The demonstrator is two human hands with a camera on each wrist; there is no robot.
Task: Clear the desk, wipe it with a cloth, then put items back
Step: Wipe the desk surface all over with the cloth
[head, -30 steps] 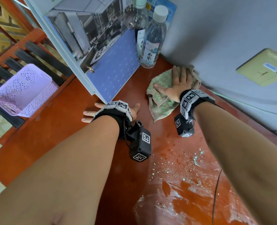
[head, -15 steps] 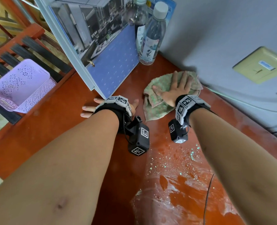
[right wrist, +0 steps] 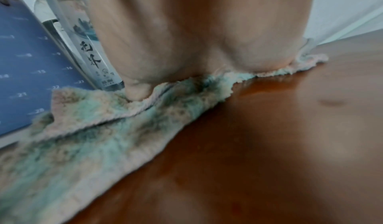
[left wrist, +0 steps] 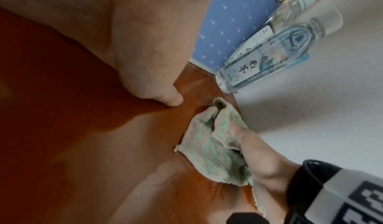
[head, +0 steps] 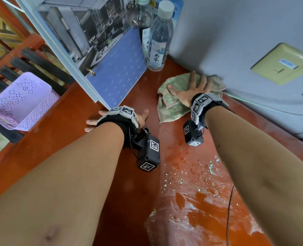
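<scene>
Cloth (head: 173, 96): lies flat on the counter (head: 58, 139), just in front of the water bottle (head: 157, 41), tucked against the wall.
Right hand (head: 188, 89): fingers spread straight, palm pressing the cloth down, likely to scrub.
Left hand (head: 115, 118): flat and open on the counter, near the bottle, holding nothing, probably bracing.
Calendar (head: 117, 68): stands beside the bottle, not yet cleared.

The head camera looked steeply down over both forearms at the desk (head: 62, 132) and wall corner, while each wrist camera sat low, close and somewhat blurred above the desktop, all three sharing the cloth (head: 175, 107) and the nearer water bottle (head: 158, 41).
</scene>
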